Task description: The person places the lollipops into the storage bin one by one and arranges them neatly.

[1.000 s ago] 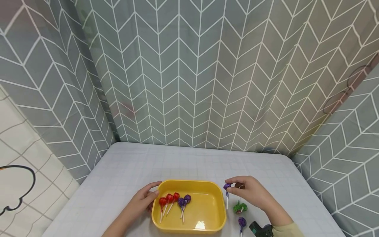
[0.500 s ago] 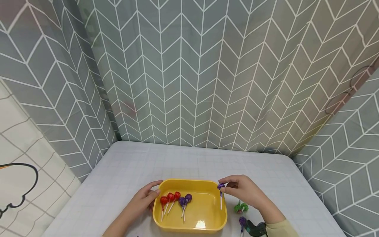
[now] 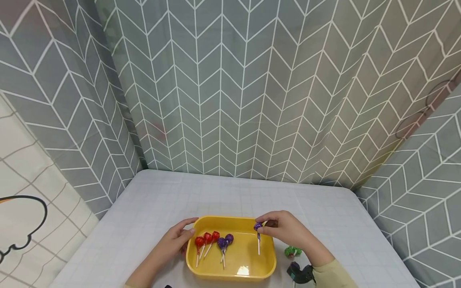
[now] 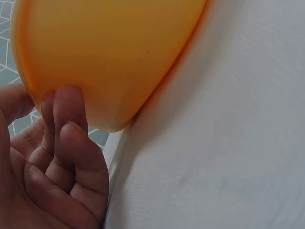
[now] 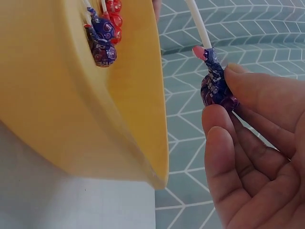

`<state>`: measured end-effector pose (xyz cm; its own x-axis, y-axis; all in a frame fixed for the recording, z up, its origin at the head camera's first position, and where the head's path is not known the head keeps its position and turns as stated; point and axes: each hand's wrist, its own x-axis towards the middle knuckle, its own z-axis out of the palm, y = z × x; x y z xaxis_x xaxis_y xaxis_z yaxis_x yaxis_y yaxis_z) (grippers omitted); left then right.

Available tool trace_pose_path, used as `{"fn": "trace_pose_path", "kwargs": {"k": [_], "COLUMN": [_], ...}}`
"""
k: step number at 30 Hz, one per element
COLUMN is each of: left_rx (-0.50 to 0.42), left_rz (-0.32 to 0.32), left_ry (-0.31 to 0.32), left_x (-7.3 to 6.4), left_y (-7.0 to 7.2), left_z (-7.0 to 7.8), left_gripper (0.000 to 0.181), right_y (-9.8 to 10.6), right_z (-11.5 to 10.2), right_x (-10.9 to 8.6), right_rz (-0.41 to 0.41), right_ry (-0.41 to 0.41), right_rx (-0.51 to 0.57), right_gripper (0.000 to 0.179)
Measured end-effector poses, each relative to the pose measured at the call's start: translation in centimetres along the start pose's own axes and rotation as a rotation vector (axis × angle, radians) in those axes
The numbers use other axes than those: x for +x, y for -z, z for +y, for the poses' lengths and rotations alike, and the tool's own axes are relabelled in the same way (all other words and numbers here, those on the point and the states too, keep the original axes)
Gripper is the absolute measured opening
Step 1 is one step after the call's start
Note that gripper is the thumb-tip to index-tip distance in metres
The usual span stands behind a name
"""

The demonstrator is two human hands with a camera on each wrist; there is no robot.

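Note:
A yellow tray [image 3: 230, 277] stands on the white table in the head view. My left hand [image 3: 176, 239] holds its left side, thumb at the rim and fingertips against the outer wall [image 4: 128, 52]. Above the tray's right part, my right hand [image 3: 288, 232] pinches a purple-wrapped lollipop [image 3: 258, 227] by its head between thumb and fingers. Its white stick [image 3: 258, 246] points down towards the tray floor. Inside at the left lie several red lollipops [image 3: 199, 242]. Purple lollipops [image 3: 222, 243] lie beside them, their sticks towards me.
Right of the tray, green-wrapped lollipops [image 3: 292, 251] lie on the table [image 3: 230, 196]. Another purple lollipop [image 3: 295, 265] is partly covered by the dark wrist camera [image 3: 302, 275]. A patterned grey curtain [image 3: 230, 100] hangs behind the table.
My right hand has carried the purple lollipop leftwards, from beside the tray's right edge to above its inside. The left hand keeps its hold on the tray.

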<state>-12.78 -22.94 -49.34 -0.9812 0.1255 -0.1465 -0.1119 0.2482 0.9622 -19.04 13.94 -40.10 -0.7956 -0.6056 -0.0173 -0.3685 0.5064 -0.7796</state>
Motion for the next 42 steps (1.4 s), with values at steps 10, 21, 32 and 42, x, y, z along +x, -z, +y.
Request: {"fn": "trace_pose_path", "kwargs": {"k": [10,21,32,42], "left_rx": [0.009,0.04,0.032,0.028], "left_rz": [-0.001,0.009,0.001,0.014], "left_ry": [0.003,-0.01,-0.02,-0.017], "left_x": [0.1,0.0,0.0,-0.2], "left_y": [0.0,0.2,0.1,0.0], "left_z": [0.1,0.0,0.0,0.5], "left_gripper": [0.054,0.053,0.051,0.052], "right_y": [-0.5,-0.8,-1.3,-2.2], "right_z": [-0.7,-1.8,-2.1,-2.4], "right_x": [0.7,1.9,2.8,4.1], "right_rz": [-0.043,-0.076,-0.097,-0.119], "right_ry": [0.036,0.052,0.064,0.104], "right_rx": [-0.001,-0.088,-0.12,-0.145], "right_gripper": [0.029,0.026,0.022,0.019]}}
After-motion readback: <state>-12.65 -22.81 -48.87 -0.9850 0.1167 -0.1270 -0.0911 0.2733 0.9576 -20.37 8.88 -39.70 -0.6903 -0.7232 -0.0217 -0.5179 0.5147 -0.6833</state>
